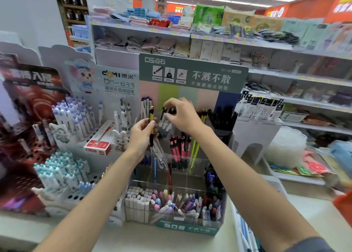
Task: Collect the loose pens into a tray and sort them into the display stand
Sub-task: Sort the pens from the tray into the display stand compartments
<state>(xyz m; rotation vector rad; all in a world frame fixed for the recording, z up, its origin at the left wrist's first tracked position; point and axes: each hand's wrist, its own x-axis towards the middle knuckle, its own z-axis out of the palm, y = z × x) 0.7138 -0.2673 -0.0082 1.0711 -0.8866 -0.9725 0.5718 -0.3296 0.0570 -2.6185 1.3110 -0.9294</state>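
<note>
A clear tiered display stand (196, 164) with a green header card stands in front of me, its rows filled with pens. My left hand (142, 137) grips a yellow and black pen (151, 127), held upright in front of the stand's upper left rows. My right hand (179, 116) reaches into the top row and pinches the black caps of white-bodied pens (165, 125). Red and black pens (180, 149) fill the middle row. A white tray (245, 230) holding a few pens shows at the lower right, partly hidden by my right arm.
To the left stand white pegboard displays (62, 177) with many blue-capped and teal-capped pens, plus a red pen box (99, 144). Black pens (222, 122) sit in a holder to the right. Store shelves with towels and socks rise behind.
</note>
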